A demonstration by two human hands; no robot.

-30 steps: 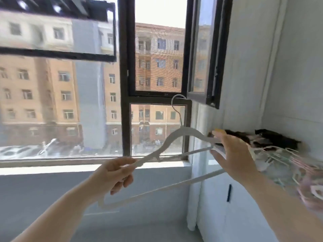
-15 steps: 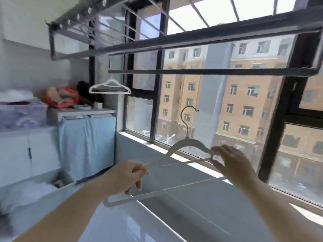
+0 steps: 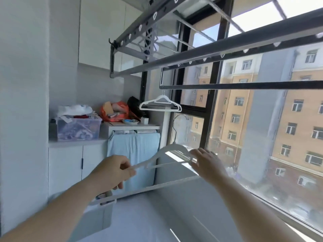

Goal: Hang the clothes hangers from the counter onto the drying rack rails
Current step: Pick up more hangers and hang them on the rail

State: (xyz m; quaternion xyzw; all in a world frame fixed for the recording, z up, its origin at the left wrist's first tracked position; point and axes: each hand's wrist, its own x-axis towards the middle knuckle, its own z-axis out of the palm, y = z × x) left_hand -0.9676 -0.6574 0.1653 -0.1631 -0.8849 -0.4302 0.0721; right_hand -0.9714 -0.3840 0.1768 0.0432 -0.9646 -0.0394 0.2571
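Swung round; dark grey metal rail (image 3: pixel 244 85) now overhead, far right. Left fingers (image 3: pixel 126 169) pinch white plastic hanger (image 3: pixel 174 147), right fingers (image 3: pixel 196 154) hold its other shoulder. Nxt: lift & hook.

a home laundry balcony

an overhead drying rack (image 3: pixel 192 55) spans a narrow room, with a white hanger (image 3: pixel 160 104) on its lower rail (image 3: pixel 244 85). white cupboards (image 3: pixel 70 165), a cluttered plastic storage box (image 3: pixel 78 129) and a blue cloth cover (image 3: pixel 134 154) line the end wall; tall windows (image 3: pixel 262 145) face apartment blocks (image 3: pixel 297 110).
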